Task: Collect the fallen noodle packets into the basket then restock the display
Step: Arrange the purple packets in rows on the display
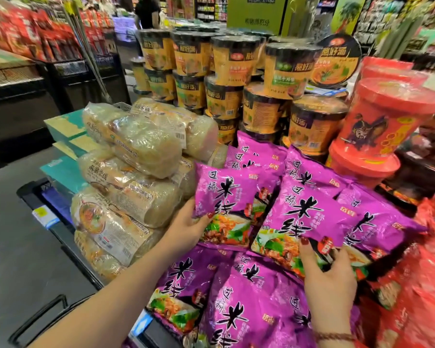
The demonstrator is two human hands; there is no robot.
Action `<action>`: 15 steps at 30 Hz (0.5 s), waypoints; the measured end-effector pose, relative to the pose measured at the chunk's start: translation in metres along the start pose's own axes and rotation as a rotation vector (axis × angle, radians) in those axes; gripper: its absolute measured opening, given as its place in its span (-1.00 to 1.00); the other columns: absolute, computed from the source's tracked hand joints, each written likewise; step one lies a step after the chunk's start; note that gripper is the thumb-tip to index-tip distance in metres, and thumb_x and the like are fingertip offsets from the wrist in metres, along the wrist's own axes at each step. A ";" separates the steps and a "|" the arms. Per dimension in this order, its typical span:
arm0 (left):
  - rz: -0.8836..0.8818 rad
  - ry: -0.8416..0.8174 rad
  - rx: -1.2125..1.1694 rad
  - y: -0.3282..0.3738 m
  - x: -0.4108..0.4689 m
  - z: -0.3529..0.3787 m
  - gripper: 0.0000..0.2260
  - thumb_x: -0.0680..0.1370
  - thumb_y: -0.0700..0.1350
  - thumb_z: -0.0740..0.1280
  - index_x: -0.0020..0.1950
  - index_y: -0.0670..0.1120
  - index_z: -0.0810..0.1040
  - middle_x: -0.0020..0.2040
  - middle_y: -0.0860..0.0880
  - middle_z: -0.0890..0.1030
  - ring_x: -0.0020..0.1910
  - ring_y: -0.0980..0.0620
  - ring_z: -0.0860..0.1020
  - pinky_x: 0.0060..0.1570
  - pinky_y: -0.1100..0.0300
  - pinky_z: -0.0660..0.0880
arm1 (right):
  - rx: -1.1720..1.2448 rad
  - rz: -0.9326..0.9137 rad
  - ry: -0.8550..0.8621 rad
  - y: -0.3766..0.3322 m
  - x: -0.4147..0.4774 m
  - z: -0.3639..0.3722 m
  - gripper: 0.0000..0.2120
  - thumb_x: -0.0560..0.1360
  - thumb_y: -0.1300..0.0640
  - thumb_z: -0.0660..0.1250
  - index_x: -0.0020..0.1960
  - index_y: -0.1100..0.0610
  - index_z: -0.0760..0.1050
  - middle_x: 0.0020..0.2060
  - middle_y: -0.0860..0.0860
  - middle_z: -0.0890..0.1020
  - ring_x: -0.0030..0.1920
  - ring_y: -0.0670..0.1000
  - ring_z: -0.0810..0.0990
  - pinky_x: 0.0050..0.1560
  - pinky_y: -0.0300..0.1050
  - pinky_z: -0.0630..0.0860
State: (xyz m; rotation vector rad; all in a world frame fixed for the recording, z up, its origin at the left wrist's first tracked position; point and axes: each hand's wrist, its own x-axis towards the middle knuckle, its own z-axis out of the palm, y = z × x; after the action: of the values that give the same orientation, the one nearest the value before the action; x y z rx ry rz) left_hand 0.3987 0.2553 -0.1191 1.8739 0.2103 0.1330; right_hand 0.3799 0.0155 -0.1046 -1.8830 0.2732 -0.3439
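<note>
Both hands work the display [86,270]: the left hand [189,226] pinches a purple packet [226,194] by its lower corner, and the right hand [329,282] curls its grip round a second purple packet [319,212] atop the pile [249,310]. Fingers beneath are hidden; the pile is cut off below.

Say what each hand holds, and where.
The left hand pinches one purple packet at its lower corner; the right hand grips a second purple packet by its bottom edge.

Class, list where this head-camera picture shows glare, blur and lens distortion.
Head view: glare on the purple noodle packets and clear noodle bags; wide-angle bending at the edges; far shelves and red packets at right blurred; left hand and right hand sharp.
</note>
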 end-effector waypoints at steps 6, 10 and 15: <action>0.118 0.104 0.364 -0.001 0.004 0.003 -0.70 0.60 -0.26 0.26 0.33 -0.20 0.34 0.10 0.00 0.45 0.22 -0.04 0.44 0.05 0.44 0.22 | -0.203 -0.073 -0.105 0.012 0.005 0.012 -0.78 0.50 0.09 0.40 -0.02 0.18 0.41 -0.22 0.01 0.54 -0.27 -0.10 0.46 -0.26 -0.09 0.34; 0.439 0.318 0.478 -0.001 -0.004 0.019 -0.33 0.54 -0.26 0.33 0.54 -0.28 0.03 0.49 -0.29 0.17 0.52 -0.16 0.10 0.43 0.44 -0.09 | -0.359 -0.144 0.046 0.007 -0.005 0.027 -0.43 0.52 0.09 0.35 0.43 0.24 0.22 0.31 0.18 0.42 0.26 0.19 0.44 0.12 0.10 0.48; 0.530 0.096 0.674 -0.008 0.013 0.031 -0.39 0.50 0.26 0.21 0.52 0.33 0.08 0.59 0.10 -0.18 0.56 -0.21 0.01 0.50 -0.02 -0.14 | -0.549 -0.400 -0.014 0.017 -0.002 0.036 -0.19 0.42 -0.07 0.42 0.54 0.00 0.09 0.49 0.21 0.09 0.41 0.23 0.17 0.30 0.21 0.31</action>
State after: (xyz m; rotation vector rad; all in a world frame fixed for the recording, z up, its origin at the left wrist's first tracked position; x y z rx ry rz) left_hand 0.4172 0.2313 -0.1368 2.5632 -0.2138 0.5714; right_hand 0.3903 0.0421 -0.1316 -2.4850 -0.0322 -0.5671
